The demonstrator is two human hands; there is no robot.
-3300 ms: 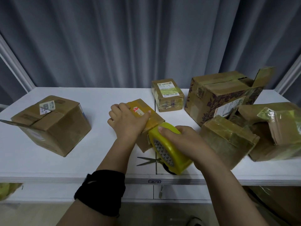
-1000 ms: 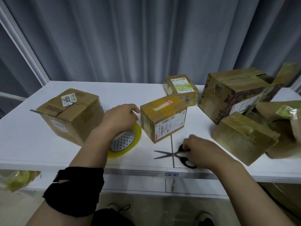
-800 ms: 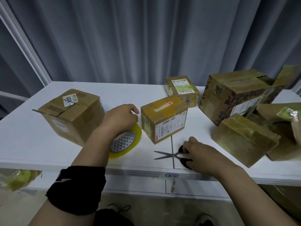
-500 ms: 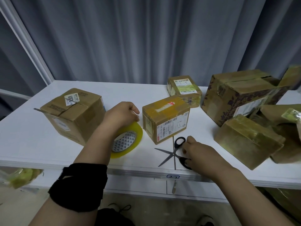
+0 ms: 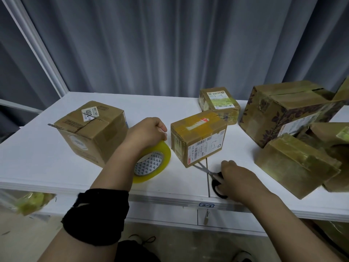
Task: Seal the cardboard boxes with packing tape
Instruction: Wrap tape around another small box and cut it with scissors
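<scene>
Left hand (image 5: 145, 132): fingers curled over the top of the tilted tape roll (image 5: 153, 163) on the bench (image 5: 37, 157). Right hand (image 5: 238, 178): knuckles up, gripping the scissors (image 5: 210, 173) by their black handles. Labelled box (image 5: 200, 137): between both hands.

the left hand (image 5: 146, 132) grips the top of a yellow tape roll (image 5: 162, 163), which stands tilted on its edge on the white table (image 5: 37, 157), just left of a small box (image 5: 198, 137) with a barcode label on its side. the right hand (image 5: 236, 178) curls over the black handles of the scissors (image 5: 205, 170) near the table's front edge, and the blades point at that box's lower corner. a bigger box (image 5: 90, 131) sits left of the roll. on the right side stands a glossy box (image 5: 294, 163) wrapped in tape. a grey curtain (image 5: 170, 44) hangs behind.
</scene>
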